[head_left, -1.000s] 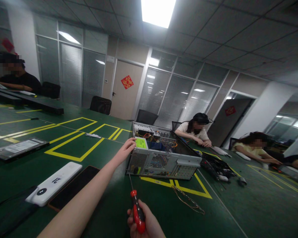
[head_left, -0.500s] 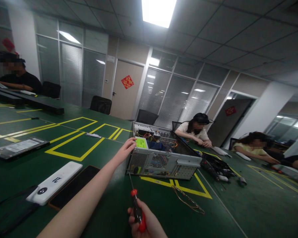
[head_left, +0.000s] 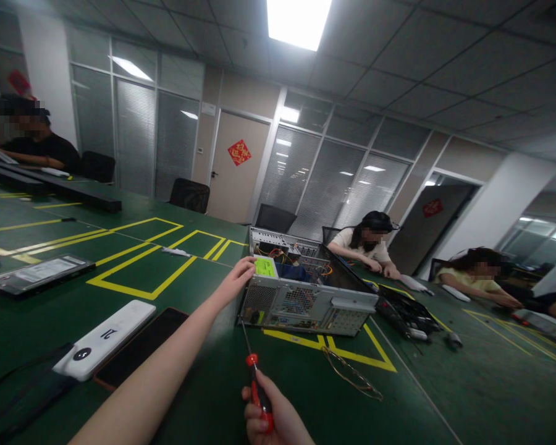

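An open computer case (head_left: 327,308) lies on its side on the green table, with its rear panel towards me. Inside are coloured wires and a silver power supply with a bright yellow-green label (head_left: 264,267). My left hand (head_left: 241,276) is on the case's left edge by that label, its fingers curled over the rim. In my right hand (head_left: 273,411) is a red and black screwdriver (head_left: 258,389), gripped by the handle. The shaft points up at the rear panel's lower left corner; whether the tip touches a screw is too small to tell.
To the left lie a hard drive (head_left: 39,275), a white power bank with a cable (head_left: 106,340) and a dark phone (head_left: 141,346). Eyeglasses (head_left: 352,374) lie before the case. A black tool case (head_left: 405,312) sits to the right. Several people are seated around the table.
The view has shifted very slightly. My left hand stays on the case, and the screwdriver handle has turned a little in my right hand.
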Demonstrator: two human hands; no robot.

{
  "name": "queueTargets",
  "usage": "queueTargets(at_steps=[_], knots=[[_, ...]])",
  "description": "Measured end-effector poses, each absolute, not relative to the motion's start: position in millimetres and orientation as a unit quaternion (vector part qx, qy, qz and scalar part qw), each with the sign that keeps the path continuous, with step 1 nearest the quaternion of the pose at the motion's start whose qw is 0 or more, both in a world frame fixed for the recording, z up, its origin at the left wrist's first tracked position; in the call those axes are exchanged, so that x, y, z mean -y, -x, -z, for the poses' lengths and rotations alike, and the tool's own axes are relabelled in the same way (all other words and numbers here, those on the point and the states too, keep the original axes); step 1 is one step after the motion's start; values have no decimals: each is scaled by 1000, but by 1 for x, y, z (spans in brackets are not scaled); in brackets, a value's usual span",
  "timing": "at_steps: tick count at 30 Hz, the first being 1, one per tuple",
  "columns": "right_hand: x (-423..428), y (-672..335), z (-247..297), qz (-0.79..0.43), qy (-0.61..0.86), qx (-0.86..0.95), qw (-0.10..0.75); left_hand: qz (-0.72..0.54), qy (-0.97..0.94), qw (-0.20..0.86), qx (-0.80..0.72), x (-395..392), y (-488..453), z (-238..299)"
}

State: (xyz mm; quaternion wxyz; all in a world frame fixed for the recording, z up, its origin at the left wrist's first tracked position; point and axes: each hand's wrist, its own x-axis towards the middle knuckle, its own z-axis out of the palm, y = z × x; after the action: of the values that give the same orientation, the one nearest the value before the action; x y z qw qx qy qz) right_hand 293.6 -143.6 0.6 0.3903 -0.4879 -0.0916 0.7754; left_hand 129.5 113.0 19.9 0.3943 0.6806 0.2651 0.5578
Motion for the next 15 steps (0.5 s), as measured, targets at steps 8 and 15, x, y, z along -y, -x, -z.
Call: queueTargets(at_steps=[8,15], knots=[[138,-291,1,-786,470,11,402,-556,-683,395,-263,-118,-129,-17],[138,-296,5,-790,486,41,371,-575,-670,380,-275,-129,-142,-4]])
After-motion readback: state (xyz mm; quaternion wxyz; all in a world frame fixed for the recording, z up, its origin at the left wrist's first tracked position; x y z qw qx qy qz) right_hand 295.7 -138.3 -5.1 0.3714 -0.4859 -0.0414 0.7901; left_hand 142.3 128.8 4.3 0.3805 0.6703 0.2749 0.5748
